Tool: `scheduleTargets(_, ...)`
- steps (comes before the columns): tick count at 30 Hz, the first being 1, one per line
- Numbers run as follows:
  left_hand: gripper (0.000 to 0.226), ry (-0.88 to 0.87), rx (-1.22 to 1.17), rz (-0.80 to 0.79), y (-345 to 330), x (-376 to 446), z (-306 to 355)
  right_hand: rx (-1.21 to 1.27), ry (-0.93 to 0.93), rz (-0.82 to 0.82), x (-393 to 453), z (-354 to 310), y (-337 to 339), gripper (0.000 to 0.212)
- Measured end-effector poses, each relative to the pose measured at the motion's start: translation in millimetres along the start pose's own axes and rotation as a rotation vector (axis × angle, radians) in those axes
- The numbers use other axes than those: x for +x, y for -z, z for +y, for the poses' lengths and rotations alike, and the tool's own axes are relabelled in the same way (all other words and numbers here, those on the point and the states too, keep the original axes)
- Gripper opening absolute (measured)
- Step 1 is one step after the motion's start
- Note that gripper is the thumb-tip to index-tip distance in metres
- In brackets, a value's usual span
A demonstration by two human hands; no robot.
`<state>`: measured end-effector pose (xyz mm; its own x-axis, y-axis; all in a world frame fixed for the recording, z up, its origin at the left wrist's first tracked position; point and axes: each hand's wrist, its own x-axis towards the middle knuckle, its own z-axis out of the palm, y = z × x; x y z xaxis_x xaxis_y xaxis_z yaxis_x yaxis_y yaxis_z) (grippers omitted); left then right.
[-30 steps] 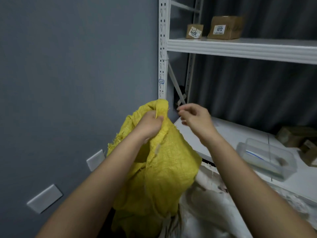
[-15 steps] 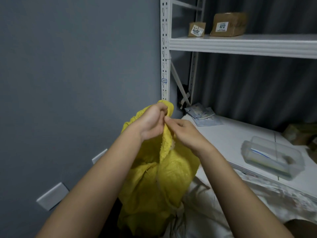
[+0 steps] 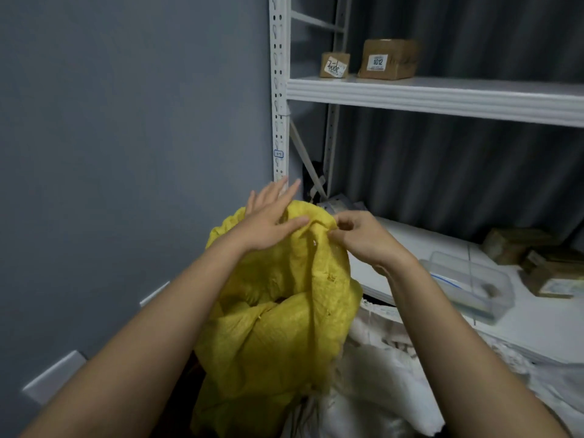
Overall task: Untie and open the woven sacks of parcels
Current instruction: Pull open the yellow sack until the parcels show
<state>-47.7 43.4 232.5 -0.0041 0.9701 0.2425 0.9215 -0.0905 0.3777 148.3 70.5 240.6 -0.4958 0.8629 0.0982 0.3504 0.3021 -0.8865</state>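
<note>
Where 0.5 s ago gripped the top, left hand [image 3: 268, 222] now opened: fingers straight and spread, resting flat on yellow woven sack [image 3: 284, 311] mouth, held up beside white shelving [image 3: 436, 98]. Larger box [image 3: 390, 59] labelled "1012"; smaller box [image 3: 335, 65] label handwritten, unreadable. Right hand [image 3: 360, 237] curled, pinching sack's top edge.

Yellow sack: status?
Left hand open, fingers flat on the yellow sack top. Right hand pinching the sack's bunched mouth. Mouth not yet spread. Nothing in the way; white sack alongside.
</note>
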Motion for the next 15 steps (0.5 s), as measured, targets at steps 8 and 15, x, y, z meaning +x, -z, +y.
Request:
scheduleTargets(8, 0.028, 0.021, -0.281, -0.198, -8.1, 24.9, 13.5, -0.159, -0.092, 0.219, 9.5, 25.5, 25.1, 0.018)
scheduleTargets(15, 0.044, -0.017, -0.273, -0.276, 15.3, 22.9, 4.1, -0.172, 0.138, 0.202, -6.6, 26.9, 33.9, 0.019)
